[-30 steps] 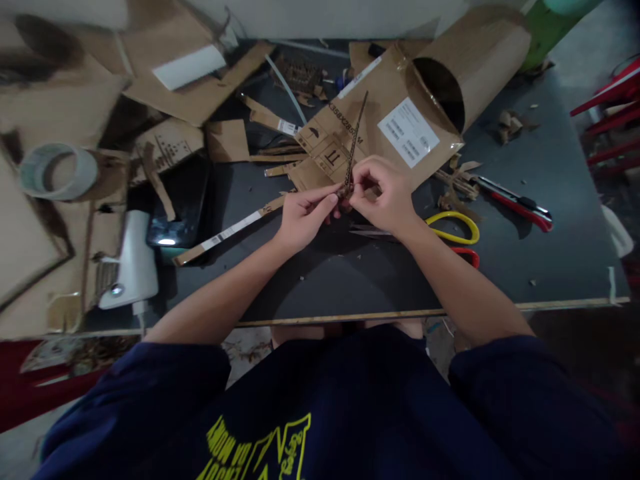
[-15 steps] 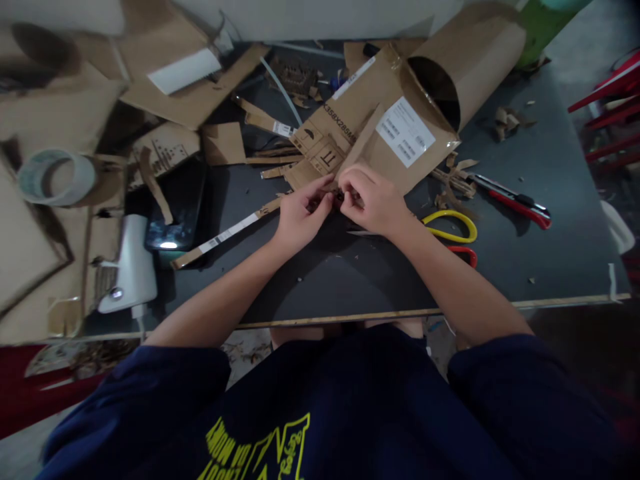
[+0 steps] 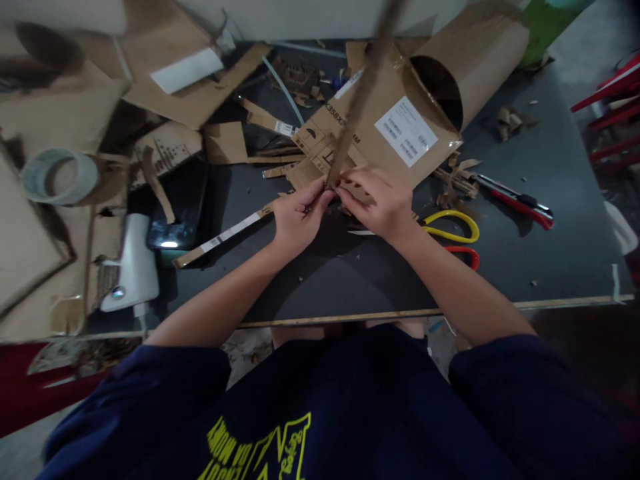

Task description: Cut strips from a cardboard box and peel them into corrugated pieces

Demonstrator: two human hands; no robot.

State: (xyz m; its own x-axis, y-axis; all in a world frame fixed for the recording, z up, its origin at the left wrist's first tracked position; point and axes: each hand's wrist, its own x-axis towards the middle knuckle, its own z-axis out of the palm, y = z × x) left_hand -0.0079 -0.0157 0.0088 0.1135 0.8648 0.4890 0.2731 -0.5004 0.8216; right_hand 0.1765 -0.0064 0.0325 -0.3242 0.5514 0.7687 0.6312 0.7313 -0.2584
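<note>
Over table [image 3: 280,287], behind middle of front edge, left hand [image 3: 299,217] and right hand [image 3: 384,202] are pinching lower end of brown cardboard strip [image 3: 354,110] between thumbs and fingers; blurred upper part is slanting away from front edge. Scissors [image 3: 453,213] are lying partly under right wrist; utility knife [image 3: 515,200] is resting toward right edge.

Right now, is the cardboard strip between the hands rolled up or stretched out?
Mostly stretched out: the cardboard strip runs nearly straight from the fingertips; its pinched end is hidden.

Tabletop [image 3: 300,293] room nearside, labelled cardboard [image 3: 385,151] beyond
</note>
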